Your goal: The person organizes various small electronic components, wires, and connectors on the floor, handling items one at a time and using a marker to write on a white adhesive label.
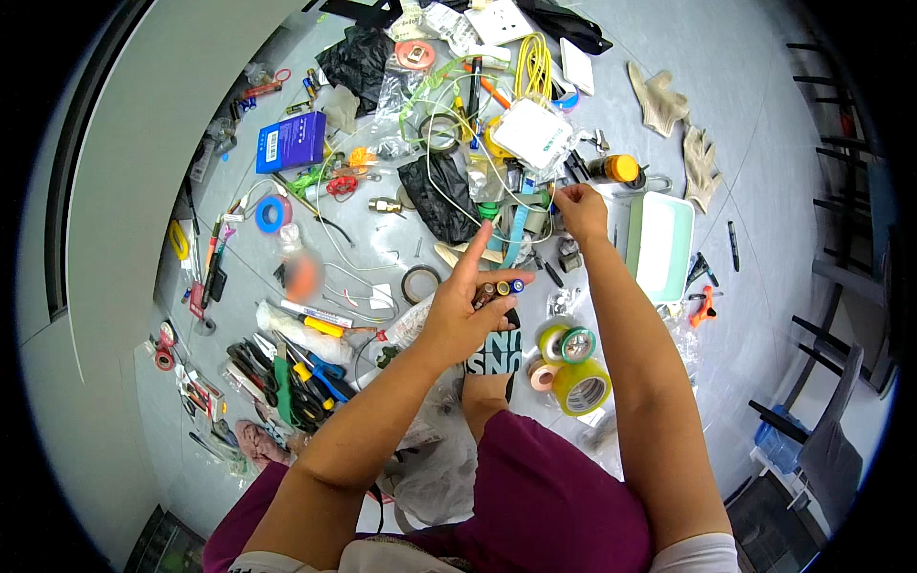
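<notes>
L hand (457, 320): fingers curled round sev. batteries (502, 288), index out, up-left of yellow tape roll (565, 387). R hand (583, 212): fingers narrow, nr orange-lidded jar (616, 170); can't tell if holding.

Left grip (460, 310): one digit outstretched | right grip (583, 212): farther forward, curled

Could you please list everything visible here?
Batteries: at least three, mixed colours, centre
Tape rolls: several, mixed colours, scattered
Cable coil: one, yellow, top centre
Gloves: two, cream, upper right
Box: one, purple, upper left
Jar: one, orange-lidded, right of centre
Tray: one, white and pale green, right
Hand tools: several, mixed colours, lower left
Smaller clutter: uncountable, mixed, scattered
Trousers: one pair, maroon, bottom
Left hand: one, bare, centre, holding batteries
Right hand: one, bare, right of centre
</notes>
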Motion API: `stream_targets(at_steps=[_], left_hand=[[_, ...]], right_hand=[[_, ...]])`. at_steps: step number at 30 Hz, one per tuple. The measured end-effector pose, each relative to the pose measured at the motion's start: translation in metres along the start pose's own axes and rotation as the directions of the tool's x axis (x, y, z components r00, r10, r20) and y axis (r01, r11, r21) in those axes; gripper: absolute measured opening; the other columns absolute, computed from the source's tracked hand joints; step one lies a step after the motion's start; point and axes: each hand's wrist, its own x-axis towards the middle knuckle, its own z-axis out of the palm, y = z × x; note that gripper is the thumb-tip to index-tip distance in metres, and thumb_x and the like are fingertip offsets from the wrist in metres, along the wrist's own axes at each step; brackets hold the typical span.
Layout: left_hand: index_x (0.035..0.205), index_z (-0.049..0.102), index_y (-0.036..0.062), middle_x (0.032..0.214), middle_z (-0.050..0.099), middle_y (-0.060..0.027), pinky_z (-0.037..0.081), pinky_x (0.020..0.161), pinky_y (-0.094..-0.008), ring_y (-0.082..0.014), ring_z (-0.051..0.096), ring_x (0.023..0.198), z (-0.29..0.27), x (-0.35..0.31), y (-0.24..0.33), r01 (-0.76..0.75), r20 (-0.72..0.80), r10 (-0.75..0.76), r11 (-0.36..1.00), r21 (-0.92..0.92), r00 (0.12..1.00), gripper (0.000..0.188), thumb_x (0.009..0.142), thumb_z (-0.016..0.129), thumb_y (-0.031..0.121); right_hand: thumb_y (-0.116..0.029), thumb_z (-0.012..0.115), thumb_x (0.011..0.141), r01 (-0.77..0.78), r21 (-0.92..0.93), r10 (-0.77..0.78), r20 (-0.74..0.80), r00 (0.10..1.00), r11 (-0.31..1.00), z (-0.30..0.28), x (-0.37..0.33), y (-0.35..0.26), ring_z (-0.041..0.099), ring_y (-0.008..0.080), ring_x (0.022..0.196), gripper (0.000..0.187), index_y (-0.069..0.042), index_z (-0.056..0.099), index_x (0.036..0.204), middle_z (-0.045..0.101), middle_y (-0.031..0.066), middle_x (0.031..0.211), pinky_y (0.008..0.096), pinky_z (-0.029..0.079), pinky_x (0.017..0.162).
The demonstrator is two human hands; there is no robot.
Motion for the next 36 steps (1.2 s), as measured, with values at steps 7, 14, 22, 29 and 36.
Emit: stream_targets(at_steps=[7, 14, 22, 29, 36], left_hand=[[0.144, 0.0, 0.0164, 0.116, 0.054, -0.0218, 0.055, 0.075, -0.0333, -0.0225, 0.064, 0.084, 0.003, -0.001, -0.001, -0.026, 0.022, 0.024, 0.997, 0.074, 0.999, 0.079, 0.084, 0.044, -0.011], [0.143, 0.01, 0.0081, 0.113, 0.056, -0.021, 0.043, 0.092, -0.0346, -0.0241, 0.057, 0.105, -0.001, 0.001, -0.006, -0.013, -0.123, -0.014, 0.976, -0.216, 0.992, 0.076, 0.082, 0.053, -0.007], [0.143, 0.009, 0.007, 0.11, 0.061, -0.0168, 0.043, 0.082, -0.0241, -0.014, 0.058, 0.097, 0.0, -0.004, -0.002, -0.073, -0.118, 0.077, 0.997, 0.033, 0.99, 0.078, 0.081, 0.054, -0.007], [0.143, 0.004, 0.0111, 0.108, 0.062, -0.0133, 0.056, 0.066, -0.0283, -0.0186, 0.066, 0.077, 0.003, -0.005, -0.006, -0.264, -0.022, 0.3, 0.871, 0.413, 0.954, 0.079, 0.081, 0.049, -0.009], [0.141, -0.003, 0.0036, 0.106, 0.063, -0.0143, 0.047, 0.087, -0.0347, -0.0271, 0.06, 0.103, -0.003, -0.001, -0.015, -0.494, 0.155, 0.514, 0.631, 0.598, 0.844, 0.087, 0.079, 0.057, -0.006]], right_hand=[[-0.034, 0.071, 0.068, 0.003, -0.187, -0.005, -0.01, 1.0, 0.982, -0.007, 0.007, -0.002, 0.063, 0.0318, 0.08, 0.034, -0.003, 0.064, 0.081, 0.065, 0.0162, 0.084, 0.0381, 0.049, 0.071], [-0.035, 0.065, 0.063, -0.094, -0.26, 0.116, 0.072, 0.991, 0.961, -0.03, -0.014, 0.0, 0.063, 0.031, 0.078, 0.038, -0.002, 0.064, 0.082, 0.066, 0.017, 0.083, 0.0375, 0.05, 0.072], [-0.028, 0.066, 0.07, 0.11, -0.289, -0.152, -0.129, 0.98, 0.951, -0.024, -0.037, 0.025, 0.059, 0.0313, 0.081, 0.027, -0.003, 0.063, 0.079, 0.062, 0.0162, 0.081, 0.0397, 0.047, 0.075], [-0.017, 0.068, 0.07, 0.145, -0.218, -0.218, -0.362, 0.907, 0.965, -0.025, -0.043, 0.004, 0.054, 0.0297, 0.079, 0.024, -0.005, 0.058, 0.089, 0.054, 0.013, 0.086, 0.0392, 0.045, 0.071], [-0.002, 0.07, 0.067, 0.587, 0.374, -0.594, -0.109, 0.797, 0.718, -0.072, -0.132, -0.077, 0.052, 0.0179, 0.081, 0.021, -0.005, 0.063, 0.087, 0.054, 0.0076, 0.09, 0.0271, 0.042, 0.071]])
